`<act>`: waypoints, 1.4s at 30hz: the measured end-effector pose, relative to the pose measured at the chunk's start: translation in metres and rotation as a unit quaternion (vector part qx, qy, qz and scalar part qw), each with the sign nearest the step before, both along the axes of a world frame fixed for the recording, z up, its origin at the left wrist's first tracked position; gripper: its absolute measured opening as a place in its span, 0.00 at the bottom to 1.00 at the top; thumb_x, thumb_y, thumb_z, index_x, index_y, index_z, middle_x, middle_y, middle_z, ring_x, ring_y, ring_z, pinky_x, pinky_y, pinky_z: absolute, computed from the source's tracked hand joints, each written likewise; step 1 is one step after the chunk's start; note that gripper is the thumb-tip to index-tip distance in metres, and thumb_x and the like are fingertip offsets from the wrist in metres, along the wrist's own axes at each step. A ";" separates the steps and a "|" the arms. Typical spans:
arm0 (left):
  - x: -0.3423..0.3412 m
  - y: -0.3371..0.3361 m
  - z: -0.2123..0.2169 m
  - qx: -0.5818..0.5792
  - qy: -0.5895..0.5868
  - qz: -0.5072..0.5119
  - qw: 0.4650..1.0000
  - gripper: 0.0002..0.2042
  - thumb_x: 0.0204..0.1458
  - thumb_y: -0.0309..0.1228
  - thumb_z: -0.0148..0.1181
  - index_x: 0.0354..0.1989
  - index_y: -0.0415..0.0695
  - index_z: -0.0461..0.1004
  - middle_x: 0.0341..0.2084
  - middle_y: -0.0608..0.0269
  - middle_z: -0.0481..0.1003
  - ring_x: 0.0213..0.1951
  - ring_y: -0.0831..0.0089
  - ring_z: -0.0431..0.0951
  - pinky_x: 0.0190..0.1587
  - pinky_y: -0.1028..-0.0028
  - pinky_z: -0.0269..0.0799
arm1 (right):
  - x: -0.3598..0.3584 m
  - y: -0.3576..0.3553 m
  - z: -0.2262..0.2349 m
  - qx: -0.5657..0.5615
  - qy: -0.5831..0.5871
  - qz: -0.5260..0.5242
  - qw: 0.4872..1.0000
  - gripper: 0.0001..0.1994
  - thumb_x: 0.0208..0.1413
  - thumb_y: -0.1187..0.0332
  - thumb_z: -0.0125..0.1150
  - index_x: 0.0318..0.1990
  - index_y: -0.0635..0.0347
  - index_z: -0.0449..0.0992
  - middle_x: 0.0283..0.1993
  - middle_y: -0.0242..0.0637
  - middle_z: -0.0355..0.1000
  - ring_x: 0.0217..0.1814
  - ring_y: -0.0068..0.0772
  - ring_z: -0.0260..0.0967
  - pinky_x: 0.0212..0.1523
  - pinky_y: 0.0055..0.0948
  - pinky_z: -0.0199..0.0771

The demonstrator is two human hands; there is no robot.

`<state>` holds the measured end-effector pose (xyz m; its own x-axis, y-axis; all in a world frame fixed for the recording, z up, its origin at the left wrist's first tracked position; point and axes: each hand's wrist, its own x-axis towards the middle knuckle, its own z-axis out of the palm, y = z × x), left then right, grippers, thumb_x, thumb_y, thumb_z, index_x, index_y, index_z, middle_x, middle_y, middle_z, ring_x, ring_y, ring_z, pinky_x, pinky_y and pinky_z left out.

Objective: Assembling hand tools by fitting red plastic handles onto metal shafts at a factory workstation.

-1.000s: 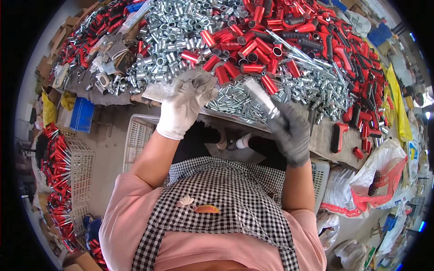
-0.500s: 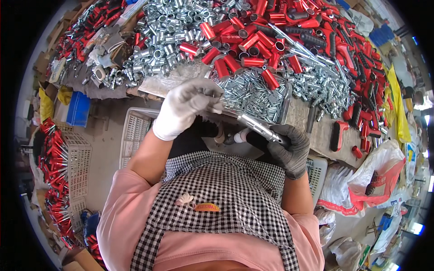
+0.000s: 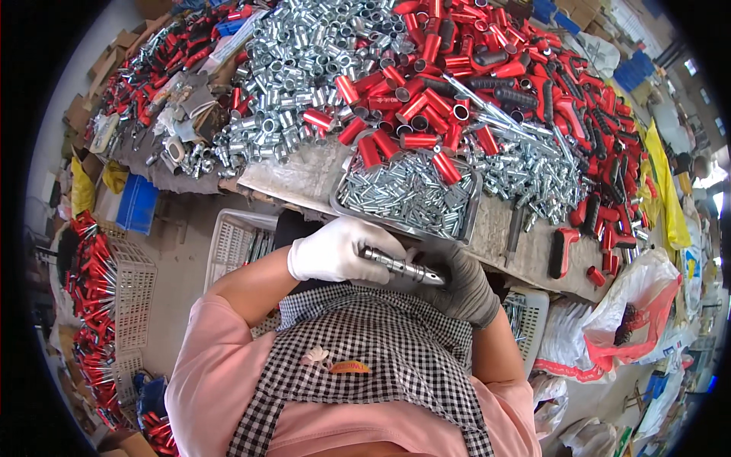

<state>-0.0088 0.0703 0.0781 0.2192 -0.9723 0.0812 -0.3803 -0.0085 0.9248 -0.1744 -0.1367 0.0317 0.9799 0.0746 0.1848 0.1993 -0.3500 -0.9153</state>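
Close in front of my apron, a shiny metal tube (image 3: 405,266) with a hole in its tapered right end lies nearly level between my hands. My left hand (image 3: 335,253), in a white glove, is wrapped round the tube's left part. At the other end my right hand (image 3: 466,288), in a dark grey glove, grips it, with some of its fingers hidden behind the tube. Just beyond both hands is a metal tray (image 3: 474,212) full of small silver pins (image 3: 403,190). Red cylindrical sleeves (image 3: 419,140) lie on and behind the tray's far edge.
Silver collars (image 3: 304,84) are heaped at the back. Red and black handles (image 3: 567,114) cover the right of the bench (image 3: 495,217). Plastic crates (image 3: 221,240) stand below, a blue bin (image 3: 135,204) at left, and a white-and-red sack (image 3: 632,305) at right.
My left hand has come down from above the bench edge and closed on the tube. My right hand has brought the tube lower, towards my apron, and levelled it.
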 end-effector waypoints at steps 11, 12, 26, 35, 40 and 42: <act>-0.012 -0.006 -0.020 -0.036 -0.364 -0.017 0.931 0.19 0.42 0.38 0.68 0.42 0.46 0.74 0.28 0.61 0.73 0.29 0.61 0.77 0.29 0.64 0.72 | 0.004 0.020 0.005 -0.142 -0.125 -0.097 0.977 0.30 0.37 0.66 0.78 0.52 0.59 0.75 0.47 0.44 0.77 0.47 0.44 0.77 0.48 0.35 0.75; -0.014 -0.010 -0.021 -0.055 -0.372 -0.017 0.926 0.15 0.49 0.39 0.61 0.41 0.44 0.71 0.25 0.57 0.72 0.27 0.56 0.77 0.29 0.60 0.72 | 0.008 0.022 0.008 -0.118 -0.103 -0.110 0.982 0.30 0.36 0.65 0.79 0.51 0.60 0.76 0.46 0.43 0.78 0.46 0.42 0.77 0.47 0.34 0.76; 0.039 -0.048 0.014 0.079 -0.323 -0.070 0.941 0.28 0.42 0.54 0.67 0.42 0.43 0.76 0.33 0.56 0.77 0.35 0.53 0.78 0.36 0.61 0.74 | 0.019 -0.026 -0.012 0.014 -0.021 -0.123 0.992 0.21 0.46 0.66 0.74 0.48 0.61 0.78 0.38 0.41 0.79 0.39 0.34 0.77 0.41 0.31 0.76; 0.093 -0.107 0.026 0.055 -0.366 -0.001 0.929 0.20 0.48 0.41 0.65 0.44 0.40 0.76 0.37 0.51 0.76 0.42 0.53 0.77 0.48 0.61 0.73 | 0.031 -0.081 -0.071 0.286 -0.067 -0.315 0.902 0.17 0.50 0.71 0.72 0.46 0.67 0.76 0.39 0.35 0.76 0.40 0.23 0.71 0.43 0.25 0.72; 0.099 -0.157 0.015 0.021 -0.433 -0.029 0.901 0.18 0.46 0.39 0.66 0.42 0.41 0.77 0.36 0.54 0.75 0.42 0.54 0.76 0.46 0.59 0.72 | 0.033 -0.081 -0.058 0.260 -0.041 -0.311 0.913 0.19 0.48 0.65 0.75 0.43 0.65 0.78 0.37 0.32 0.76 0.39 0.22 0.70 0.44 0.25 0.71; 0.102 -0.177 0.011 0.011 -0.457 -0.026 0.889 0.18 0.46 0.40 0.66 0.41 0.41 0.76 0.36 0.55 0.75 0.42 0.55 0.76 0.46 0.59 0.72 | 0.033 -0.079 -0.052 0.273 -0.007 -0.307 0.912 0.18 0.47 0.66 0.75 0.43 0.66 0.78 0.37 0.32 0.77 0.39 0.22 0.70 0.44 0.25 0.71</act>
<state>0.0933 -0.1069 0.0889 0.0259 -0.9826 0.1837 -0.9734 0.0171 0.2286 -0.1413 -0.2160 -0.0205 0.8034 -0.5938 0.0429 0.1324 0.1080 -0.9853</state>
